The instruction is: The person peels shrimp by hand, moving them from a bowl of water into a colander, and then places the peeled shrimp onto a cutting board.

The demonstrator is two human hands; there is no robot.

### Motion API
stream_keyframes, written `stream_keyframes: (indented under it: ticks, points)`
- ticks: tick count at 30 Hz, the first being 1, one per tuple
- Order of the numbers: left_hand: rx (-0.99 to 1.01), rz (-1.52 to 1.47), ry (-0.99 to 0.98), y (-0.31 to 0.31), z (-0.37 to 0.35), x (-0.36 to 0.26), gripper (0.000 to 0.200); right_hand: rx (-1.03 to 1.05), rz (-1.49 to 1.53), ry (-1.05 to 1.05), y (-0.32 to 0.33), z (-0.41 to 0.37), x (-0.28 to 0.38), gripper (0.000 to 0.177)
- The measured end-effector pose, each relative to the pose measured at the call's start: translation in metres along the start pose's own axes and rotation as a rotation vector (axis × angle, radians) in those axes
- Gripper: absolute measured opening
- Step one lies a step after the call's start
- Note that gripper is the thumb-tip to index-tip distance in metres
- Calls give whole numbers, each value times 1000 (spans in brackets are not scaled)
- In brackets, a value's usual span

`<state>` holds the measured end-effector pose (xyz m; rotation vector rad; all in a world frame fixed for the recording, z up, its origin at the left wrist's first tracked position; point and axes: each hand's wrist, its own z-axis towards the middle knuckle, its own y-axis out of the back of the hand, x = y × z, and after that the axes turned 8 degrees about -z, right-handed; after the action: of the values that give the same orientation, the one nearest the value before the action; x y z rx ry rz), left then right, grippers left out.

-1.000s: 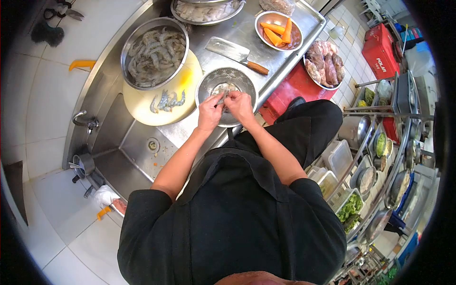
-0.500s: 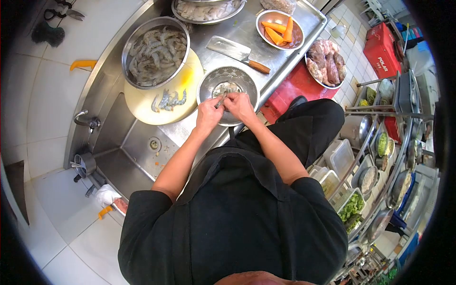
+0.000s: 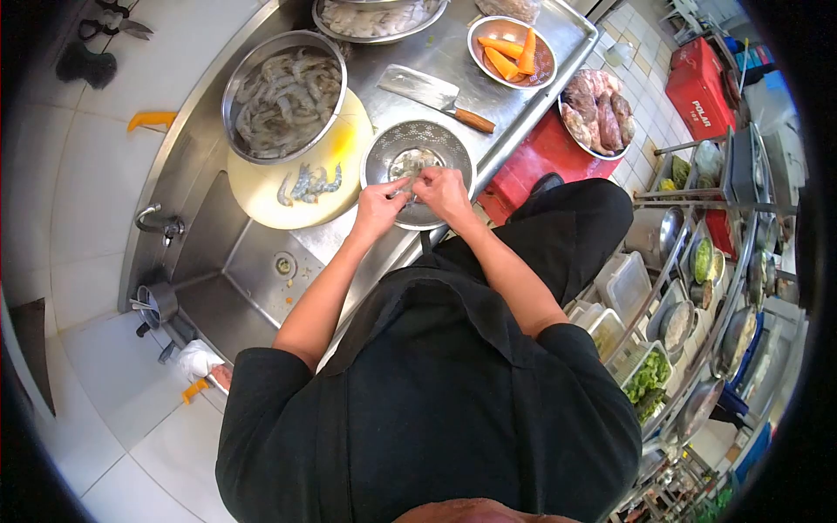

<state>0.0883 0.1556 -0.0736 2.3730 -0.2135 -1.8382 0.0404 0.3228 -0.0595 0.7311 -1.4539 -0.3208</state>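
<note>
Both hands are over a perforated metal colander [image 3: 377, 157] at the counter's front edge, with pale shells or scraps [image 3: 410, 162] in its bottom. My left hand [image 3: 380, 209] is closed in a pinch around a small shrimp, mostly covered by the fingers. Just beside it, my right hand [image 3: 443, 193] pinches at the shrimp's side; what lies between its fingertips is too small to make out. Several grey shrimp [image 3: 312, 183] lie on the round yellowish cutting board [image 3: 253, 199]. A steel bowl heaped with whole shrimp [image 3: 288, 100] rests partly on that board.
Behind the colander lies a cleaver [image 3: 427, 91] with a wooden handle. Farther back are a colander of carrots [image 3: 504, 63] and a bowl of pale seafood [image 3: 379, 19]. A sink [image 3: 270, 261] is at left; a bowl of meat [image 3: 598, 113] stands on a red box [image 3: 540, 166] at right.
My two hands have drawn slightly apart over the colander, the right one shifting a little to the right. The shrimp on the board and the bowls stay put.
</note>
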Motion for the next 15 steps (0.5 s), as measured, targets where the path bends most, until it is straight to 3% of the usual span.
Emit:
stream_keyframes:
  ticks: [7, 10, 13, 14, 15]
  points:
    - [-2, -28, 97, -1, -11, -3, 48, -134, -175, 259, -7, 5, -25, 12]
    - [10, -35, 104, 2, -15, -8, 46, -156, -220, 250, -9, 5, -30, 12]
    - [11, 20, 89, 6, -19, -14, 43, -288, -278, 120, -4, 17, -45, 13]
    - [-1, 43, 68, 10, -21, -14, 42, -243, -266, -50, 5, 19, -47, 17]
    - [-15, 70, 48, 14, -23, -14, 41, -208, -232, -69, 16, 21, -46, 21]
